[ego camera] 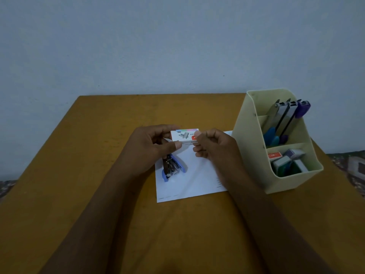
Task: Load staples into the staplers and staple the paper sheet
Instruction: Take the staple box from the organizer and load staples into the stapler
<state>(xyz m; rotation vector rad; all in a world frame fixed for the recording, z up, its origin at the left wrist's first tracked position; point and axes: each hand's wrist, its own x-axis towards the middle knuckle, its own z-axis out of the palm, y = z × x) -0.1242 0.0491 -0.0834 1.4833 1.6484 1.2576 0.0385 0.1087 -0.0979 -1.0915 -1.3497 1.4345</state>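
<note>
Plain grey-blue wall backs your mustard-yellow table [98, 155], with a pale green plastic desk organiser [254, 155] standing near its far right corner. You hold the small white cardboard staple box [184, 136] above the middle of the table, just over the far end of the white paper sheet [197, 180]. That keeps it close to the blue-handled metal stapler [172, 169], which lies on the sheet's left part with its top swung open, apparently ready to take a strip.

Your left hand [152, 147] grips the box's left end, its fingers [176, 145] curled round it, the thumb pressed on the near face. Your right hand [213, 149] pinches the right end between thumb and curled fingers, likely to push out the inner tray; whether the box is open yet cannot be told.

More staplers [284, 119] stand upright in the organiser's rear compartment, and spare staple boxes [286, 161] fill its front one, within easy reach for later loading.
</note>
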